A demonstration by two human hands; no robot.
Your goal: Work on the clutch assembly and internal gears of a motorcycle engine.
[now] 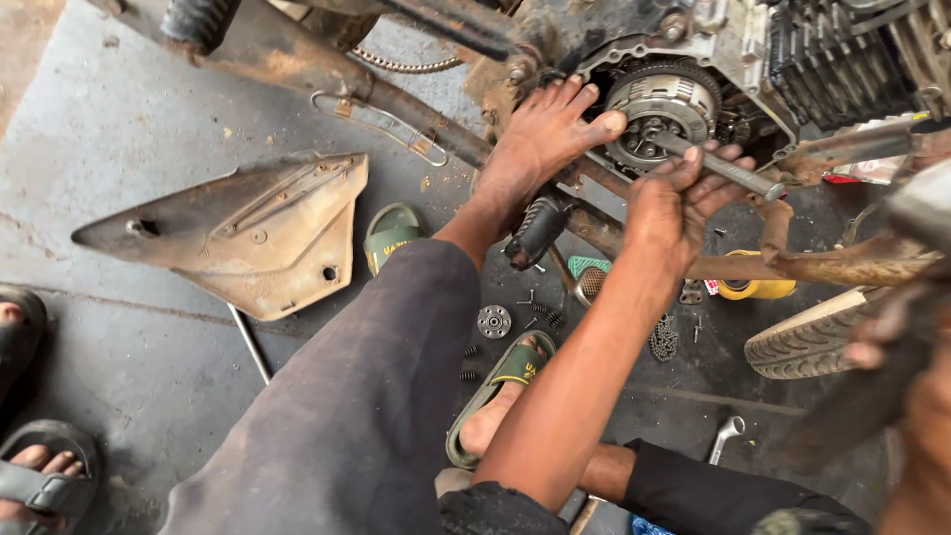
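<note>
My left hand [672, 213] is closed around a steel bar tool [735, 171] whose tip sits on the centre of the exposed round clutch [662, 104] of a motorcycle engine [822, 54]. My bare foot [543, 139] presses against the engine case just left of the clutch. At the right edge, close to the camera and blurred, my right hand [921, 416] grips a dark handle [857, 396]; I cannot tell what kind of tool it is.
A rusty side cover [258, 233] and a loose green sandal [391, 233] lie on the concrete floor. Below the engine sit a small round part [493, 321], bolts, a chain pile [663, 339], a yellow ring [755, 288], a tyre [807, 342] and a spanner [726, 436]. Another person's sandalled feet [35, 471] stand left.
</note>
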